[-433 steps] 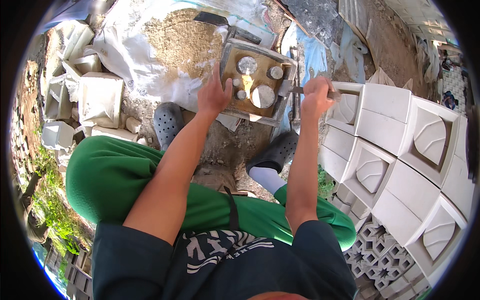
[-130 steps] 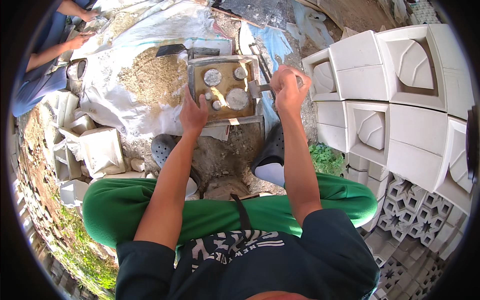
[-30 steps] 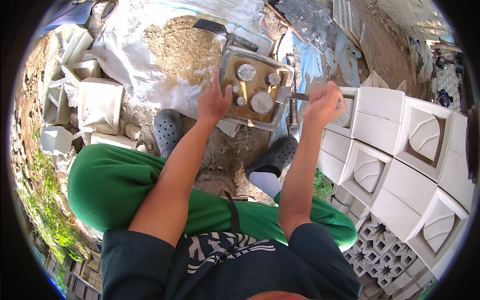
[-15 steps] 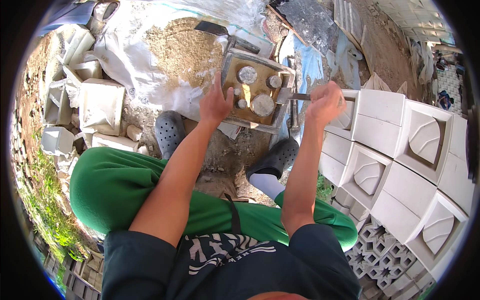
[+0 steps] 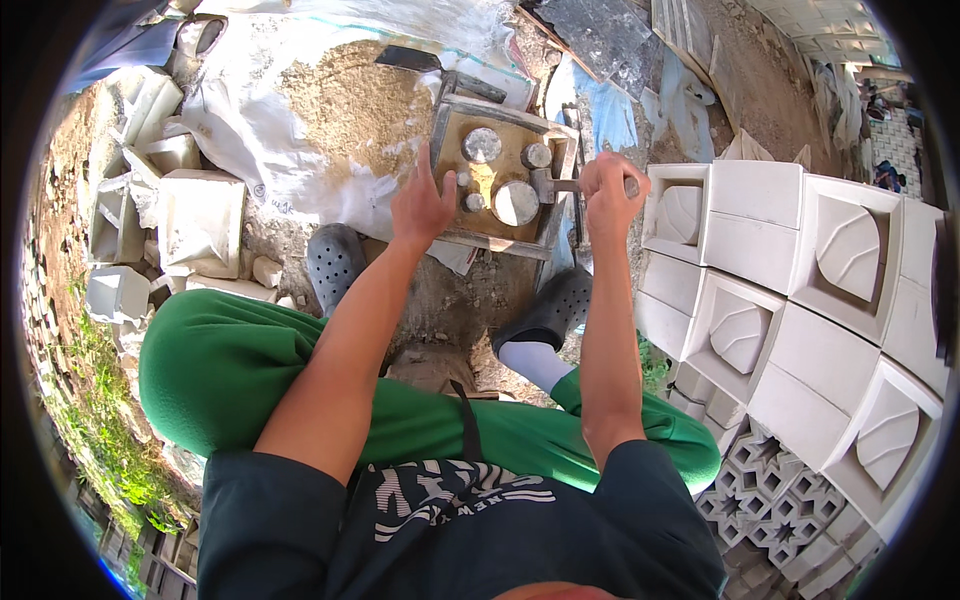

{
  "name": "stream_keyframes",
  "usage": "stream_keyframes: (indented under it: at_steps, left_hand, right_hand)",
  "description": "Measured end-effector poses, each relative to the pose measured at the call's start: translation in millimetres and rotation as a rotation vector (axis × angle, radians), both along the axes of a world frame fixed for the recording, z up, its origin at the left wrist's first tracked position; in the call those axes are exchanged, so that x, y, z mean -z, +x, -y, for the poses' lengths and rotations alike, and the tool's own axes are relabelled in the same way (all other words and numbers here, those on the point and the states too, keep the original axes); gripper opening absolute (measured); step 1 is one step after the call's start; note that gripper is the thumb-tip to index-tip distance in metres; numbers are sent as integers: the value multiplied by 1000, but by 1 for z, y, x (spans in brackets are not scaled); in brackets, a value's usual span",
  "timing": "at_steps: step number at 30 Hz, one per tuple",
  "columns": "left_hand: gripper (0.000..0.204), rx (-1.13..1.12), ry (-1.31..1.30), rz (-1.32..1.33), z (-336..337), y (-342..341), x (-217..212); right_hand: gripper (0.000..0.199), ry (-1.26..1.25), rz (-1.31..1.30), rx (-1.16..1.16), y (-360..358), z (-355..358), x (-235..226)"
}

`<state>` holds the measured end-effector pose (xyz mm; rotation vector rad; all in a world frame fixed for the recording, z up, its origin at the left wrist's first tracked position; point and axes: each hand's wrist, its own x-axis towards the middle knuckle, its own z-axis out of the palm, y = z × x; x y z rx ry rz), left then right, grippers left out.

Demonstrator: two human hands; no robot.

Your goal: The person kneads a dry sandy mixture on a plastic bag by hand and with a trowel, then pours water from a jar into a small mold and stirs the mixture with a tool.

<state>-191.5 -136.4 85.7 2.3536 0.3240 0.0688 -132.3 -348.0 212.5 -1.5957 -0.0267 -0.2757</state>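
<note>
My right hand (image 5: 612, 190) is closed round the handle of a hammer (image 5: 543, 187). The hammer's head is over the right side of a square mold frame (image 5: 490, 102), near its inner edge; whether it touches cannot be made out. Inside the frame, several round grey discs (image 5: 516, 203) of different sizes stand on a tan surface. At the frame's left side lies my left hand (image 5: 422, 208), fingers stretched out and thumb apart, holding nothing. It appears to rest against the frame's near left corner.
Beyond the frame, a pile of sand (image 5: 350, 100) on white sheeting has a dark flat blade (image 5: 408, 58) at its edge. Stacked pale cast blocks (image 5: 755, 225) stand at the right. More blocks (image 5: 200, 215) lie at the left. My dark clogs (image 5: 335, 265) flank the frame's near side.
My right hand has moved left with the hammer, bringing its head further over the frame. My left hand keeps its place beside the frame. The whole view has shifted slightly.
</note>
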Motion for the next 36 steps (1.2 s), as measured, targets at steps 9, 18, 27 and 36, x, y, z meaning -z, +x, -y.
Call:
stream_keyframes:
  at_steps: [9,18,27,36]
  left_hand:
    - [69,10,35,-125,-2,-3,-7]
    - [68,7,22,-108,0,-3,-4]
    - [67,-5,15,-53,-2,-3,-4]
    - [67,-20,-27,-92,-3,-4,-3]
  right_hand:
    - [34,247,126,167,-2,-8,-61]
    - [35,279,65,-143,34,-43,-33]
    - [38,265,-10,-167,37,-43,-34]
    - [39,206,-36,-328,55,-42,-34]
